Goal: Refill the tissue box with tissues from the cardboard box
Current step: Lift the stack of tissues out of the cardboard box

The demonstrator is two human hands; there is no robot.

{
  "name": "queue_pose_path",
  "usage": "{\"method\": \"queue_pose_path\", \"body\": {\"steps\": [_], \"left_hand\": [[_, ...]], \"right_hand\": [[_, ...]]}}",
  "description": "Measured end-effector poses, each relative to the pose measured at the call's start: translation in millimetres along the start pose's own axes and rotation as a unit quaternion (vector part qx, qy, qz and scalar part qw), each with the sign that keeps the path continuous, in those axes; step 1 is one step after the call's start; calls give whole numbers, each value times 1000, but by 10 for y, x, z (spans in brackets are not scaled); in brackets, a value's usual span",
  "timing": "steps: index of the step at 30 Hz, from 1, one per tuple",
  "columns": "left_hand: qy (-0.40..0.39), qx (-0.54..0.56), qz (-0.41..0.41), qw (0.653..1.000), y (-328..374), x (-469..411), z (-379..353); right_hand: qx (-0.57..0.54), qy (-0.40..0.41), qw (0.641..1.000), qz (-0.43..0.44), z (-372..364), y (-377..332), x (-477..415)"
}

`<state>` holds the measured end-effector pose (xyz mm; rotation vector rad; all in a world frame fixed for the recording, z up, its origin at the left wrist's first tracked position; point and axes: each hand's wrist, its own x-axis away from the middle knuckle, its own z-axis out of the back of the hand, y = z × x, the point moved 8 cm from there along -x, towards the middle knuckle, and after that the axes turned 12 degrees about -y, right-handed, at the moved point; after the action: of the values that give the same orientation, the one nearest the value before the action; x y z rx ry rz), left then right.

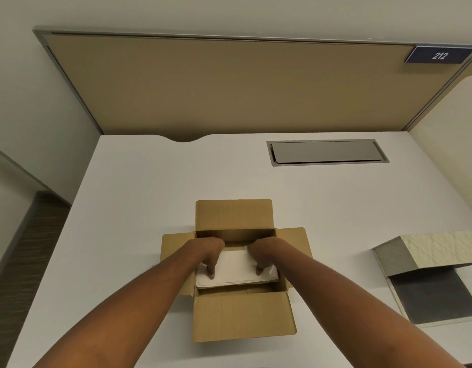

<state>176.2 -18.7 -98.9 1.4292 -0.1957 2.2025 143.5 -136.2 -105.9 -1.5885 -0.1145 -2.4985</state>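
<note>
A brown cardboard box stands open on the white desk, all its flaps folded outward. Inside it lies a white stack of tissues, tilted up at its near edge. My left hand grips the stack's left end, thumb on top. My right hand grips its right end the same way. The fingers of both hands are hidden behind the stack. The tissue box lies open at the right, with a cream patterned lid raised and a dark grey inside.
The white desk has a grey cable hatch at the back right. A tan partition panel with a blue sign reading 212 rises behind the desk. The desk's left edge drops to dark floor.
</note>
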Motion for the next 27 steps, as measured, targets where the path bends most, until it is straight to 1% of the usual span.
{"method": "queue_pose_path", "body": {"steps": [3,6,10,16,21,27], "left_hand": [[-10,-4,-2,1000,-6,-44,-32],[-13,-20,2,1000,7,-86,-72],[2,-76,16,997,50,-136,-106],[36,-102,19,994,37,-120,-99],[56,-133,12,989,59,-80,-109],[42,-147,-17,988,78,-34,-171]], "right_hand": [[24,-3,1000,4,20,-29,-56],[24,-10,1000,0,11,-51,-111],[17,-12,1000,-1,11,-50,-151],[-13,-20,1000,-11,-27,-6,-195],[-26,2,999,-21,-45,40,-218],[13,39,999,-20,-55,41,-209]]}}
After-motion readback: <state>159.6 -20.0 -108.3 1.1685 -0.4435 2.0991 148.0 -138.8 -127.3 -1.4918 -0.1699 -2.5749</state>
